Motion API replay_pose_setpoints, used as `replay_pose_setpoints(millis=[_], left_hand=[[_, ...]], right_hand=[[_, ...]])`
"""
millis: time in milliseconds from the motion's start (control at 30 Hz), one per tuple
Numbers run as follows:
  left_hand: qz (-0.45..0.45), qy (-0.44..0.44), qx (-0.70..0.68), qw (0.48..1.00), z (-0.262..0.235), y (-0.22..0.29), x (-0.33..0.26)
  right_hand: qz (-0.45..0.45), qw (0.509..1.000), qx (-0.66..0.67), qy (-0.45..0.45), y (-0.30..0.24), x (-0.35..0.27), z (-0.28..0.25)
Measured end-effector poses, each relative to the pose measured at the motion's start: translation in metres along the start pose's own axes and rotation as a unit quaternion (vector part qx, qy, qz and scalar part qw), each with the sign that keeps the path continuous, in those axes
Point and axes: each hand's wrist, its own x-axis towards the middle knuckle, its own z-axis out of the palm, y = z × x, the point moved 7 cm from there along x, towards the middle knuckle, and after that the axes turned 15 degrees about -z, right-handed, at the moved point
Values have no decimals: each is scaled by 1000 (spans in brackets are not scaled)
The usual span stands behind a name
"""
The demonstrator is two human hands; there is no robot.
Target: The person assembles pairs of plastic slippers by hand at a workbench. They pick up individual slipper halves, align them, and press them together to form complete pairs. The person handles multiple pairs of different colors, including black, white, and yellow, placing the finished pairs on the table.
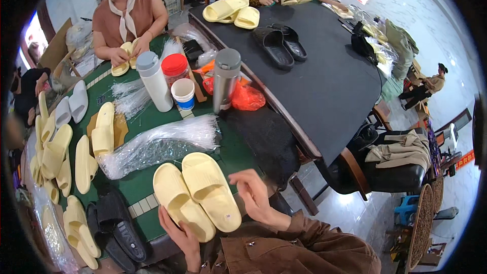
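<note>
A pair of pale yellow slippers lies side by side at the near edge of the green table. My left hand grips the lower edge of the left slipper, its thumb and fingers around the side. Just right of the right slipper, my right hand is raised with fingers curled together; whatever is between them is too small to tell. A small round sticker marks the right slipper's heel. Beyond the pair lies a bundle of thin, clear plastic strands, partly in a clear bag.
Yellow slippers pile at the left, near dark slippers. A white bottle, paper cup, red-lidded jar and steel tumbler stand ahead. Across the table a person handles yellow slippers. A black table adjoins at right.
</note>
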Motion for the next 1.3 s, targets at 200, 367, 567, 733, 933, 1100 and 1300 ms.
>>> replay_pose_setpoints(millis=[200,367,567,733,933,1100,1300], left_hand=[[120,-21,-64,990,-10,30,-22],[165,-119,-115,972,0,48,-36],[230,-44,-130,964,-30,58,-29],[175,31,-12,984,-59,47,-19],[216,-13,28,976,-52,39,-30],[251,-136,-31,958,-22,40,-47],[221,-191,-62,954,-5,50,-51]], right_hand=[[-73,952,224,-195,-57,8,43],[-61,850,385,-354,-82,-17,84],[163,808,498,-269,-56,-12,47],[194,847,489,-79,-23,-3,5],[267,808,525,12,12,-20,-2],[275,831,480,63,19,-27,7],[260,893,367,15,33,-32,10]])
